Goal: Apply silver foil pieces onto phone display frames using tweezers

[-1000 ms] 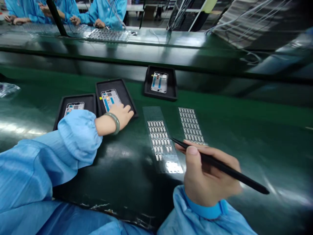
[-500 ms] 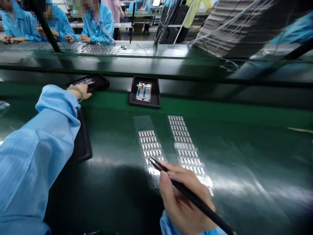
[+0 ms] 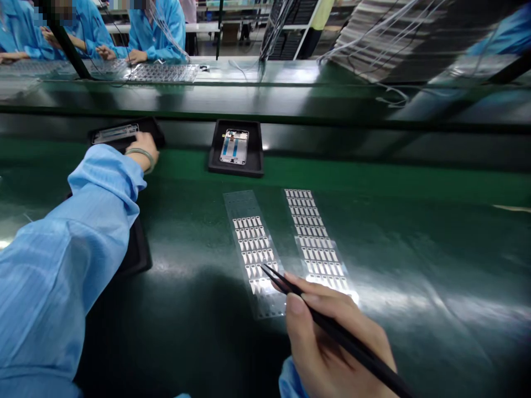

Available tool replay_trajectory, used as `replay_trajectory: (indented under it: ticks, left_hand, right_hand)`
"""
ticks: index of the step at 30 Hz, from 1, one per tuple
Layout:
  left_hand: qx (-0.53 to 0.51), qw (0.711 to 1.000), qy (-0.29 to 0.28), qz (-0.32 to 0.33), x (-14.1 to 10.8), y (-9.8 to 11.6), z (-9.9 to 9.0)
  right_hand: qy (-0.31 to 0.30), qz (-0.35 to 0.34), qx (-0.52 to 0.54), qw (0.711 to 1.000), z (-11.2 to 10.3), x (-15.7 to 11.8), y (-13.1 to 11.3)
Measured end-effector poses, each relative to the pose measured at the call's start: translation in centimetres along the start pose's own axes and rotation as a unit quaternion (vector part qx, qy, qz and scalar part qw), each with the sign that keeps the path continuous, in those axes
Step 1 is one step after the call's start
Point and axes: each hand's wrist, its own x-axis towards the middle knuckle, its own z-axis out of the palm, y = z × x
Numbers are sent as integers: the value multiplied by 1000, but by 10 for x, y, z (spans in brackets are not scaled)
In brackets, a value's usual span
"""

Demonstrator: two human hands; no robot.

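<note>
My right hand (image 3: 336,331) grips black tweezers (image 3: 327,323) with its fingers closed round them. The two tips stand slightly apart over the lower rows of a clear sheet with small pale tabs (image 3: 255,243). Further away, my left hand (image 3: 144,148), with a bracelet at the wrist, is at the near right side of a black tray (image 3: 155,132). Its fingers are mostly hidden, so I cannot tell whether they hold the tray. A phone frame (image 3: 116,132) lies in that tray.
Another black tray (image 3: 213,157) holds a phone frame with blue strips (image 3: 234,148). A second sheet of tabs (image 3: 311,232) lies right of the first. Beneath my left sleeve is a dark tray (image 3: 141,251). People in blue sit behind the raised ledge (image 3: 290,99).
The left tray has shifted left and away, and my left hand now sits further right against it. My right hand has moved slightly right with the tweezers. The whole view has shifted a little.
</note>
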Motion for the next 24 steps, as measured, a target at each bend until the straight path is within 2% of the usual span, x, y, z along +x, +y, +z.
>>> replay_trajectory:
  ticks: [5, 7, 9, 12, 13, 14, 16, 19, 21, 24]
  left_hand:
    - [38, 997, -39, 45, 35, 67, 32]
    - [54, 996, -56, 54, 45, 84, 38]
    - [70, 994, -66, 49, 48, 90, 37]
    - [87, 992, -82, 44, 39, 83, 29]
    - [91, 991, -87, 46, 32, 80, 25]
    - [96, 990, -89, 47, 23, 76, 20]
    - [103, 989, -94, 54, 0, 72, 10]
    - [109, 985, -104, 85, -44, 74, -7]
    - [103, 979, -98, 143, -75, 82, -18]
    - [43, 969, -102, 220, -122, 101, -33]
  right_hand:
    - [41, 39, 6, 998, 1, -3, 5]
    - [53, 50, 2, 997, 3, -3, 8]
    - [85, 49, -8, 995, 3, 0, 10]
    - [218, 45, -19, 975, -2, 7, 13]
    - [269, 61, -21, 961, -6, 9, 15]
    - [293, 101, -21, 950, -11, 10, 16]
    - [268, 199, -13, 943, -22, 8, 21]
    - [152, 321, 35, 934, -33, -1, 31]
    - [90, 364, 57, 925, -35, -7, 37]
    - [51, 391, 50, 918, -31, -10, 43]
